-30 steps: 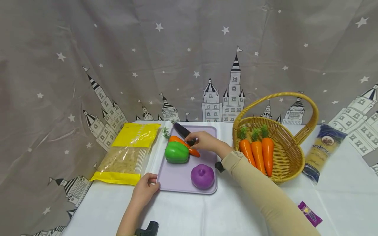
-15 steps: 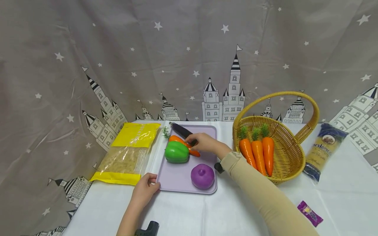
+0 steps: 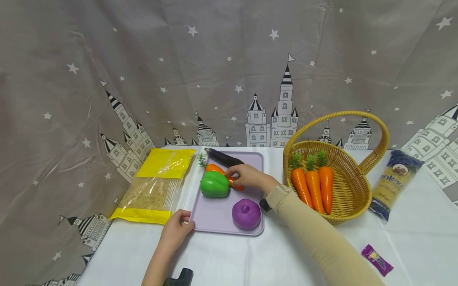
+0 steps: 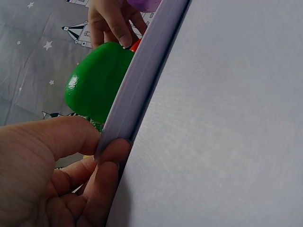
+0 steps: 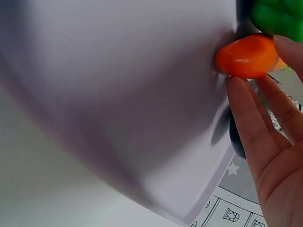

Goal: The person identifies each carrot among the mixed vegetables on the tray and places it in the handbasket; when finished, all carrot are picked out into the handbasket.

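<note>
My left hand [image 3: 175, 230] pinches the near left edge of a lilac tray [image 3: 211, 218] between thumb and fingers. Over the tray, my right hand [image 3: 250, 176] holds an orange carrot [image 3: 214, 168] near its tip; in the right wrist view the thumb lies on one side of the carrot [image 5: 248, 56] and the fingers on the other. A green bell pepper [image 3: 214, 184] sits in front of the carrot and hides part of it. Behind lies a dark eggplant [image 3: 225, 158], its stem end over the tray's far left corner. A purple onion-shaped vegetable [image 3: 246, 214] rests at the near right.
Right of the tray stands a wicker basket [image 3: 343, 194] with a tall handle, holding three carrots [image 3: 312, 188]. Beyond it lies a blue-ended pasta packet [image 3: 395, 180]. A yellow bag [image 3: 154, 186] lies left of the tray, and a small purple wrapper [image 3: 377, 260] at the front right.
The eggplant has swung round to lie flatter along the tray's far side. My right hand has come off it and now holds the carrot. The left hand stays on the tray edge.
</note>
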Demonstrator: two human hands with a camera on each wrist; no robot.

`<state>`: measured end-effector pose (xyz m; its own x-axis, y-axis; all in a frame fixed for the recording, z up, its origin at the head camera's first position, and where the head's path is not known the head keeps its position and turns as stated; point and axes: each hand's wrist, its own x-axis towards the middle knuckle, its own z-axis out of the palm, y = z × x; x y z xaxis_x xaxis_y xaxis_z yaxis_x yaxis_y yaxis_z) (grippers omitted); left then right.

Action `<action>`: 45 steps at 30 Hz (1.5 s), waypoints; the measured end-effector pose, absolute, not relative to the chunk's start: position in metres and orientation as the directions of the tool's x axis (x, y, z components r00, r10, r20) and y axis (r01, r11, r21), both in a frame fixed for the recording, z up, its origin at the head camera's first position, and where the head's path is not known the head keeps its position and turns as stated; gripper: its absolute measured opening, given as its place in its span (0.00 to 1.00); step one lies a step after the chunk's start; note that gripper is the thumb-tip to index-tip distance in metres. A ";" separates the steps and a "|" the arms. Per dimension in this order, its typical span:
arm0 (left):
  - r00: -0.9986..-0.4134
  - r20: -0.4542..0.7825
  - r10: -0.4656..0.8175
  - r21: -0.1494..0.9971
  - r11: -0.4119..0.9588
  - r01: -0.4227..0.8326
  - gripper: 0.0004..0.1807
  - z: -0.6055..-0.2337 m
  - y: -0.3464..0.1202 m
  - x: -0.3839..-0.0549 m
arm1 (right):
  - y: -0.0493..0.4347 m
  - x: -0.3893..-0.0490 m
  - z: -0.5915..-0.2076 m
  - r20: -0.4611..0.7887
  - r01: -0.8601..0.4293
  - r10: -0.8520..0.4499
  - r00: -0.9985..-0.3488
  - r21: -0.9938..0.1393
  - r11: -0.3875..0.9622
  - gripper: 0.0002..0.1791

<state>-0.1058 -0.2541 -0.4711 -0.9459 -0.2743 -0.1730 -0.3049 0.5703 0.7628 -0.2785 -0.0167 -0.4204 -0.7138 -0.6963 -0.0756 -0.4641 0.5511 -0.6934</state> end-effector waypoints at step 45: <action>-0.950 -0.155 -0.273 0.760 0.581 -0.291 0.15 -0.473 -0.254 -0.107 | -0.036 -0.277 -0.429 -0.146 -0.474 -0.699 -0.700 -0.637 0.608 0.27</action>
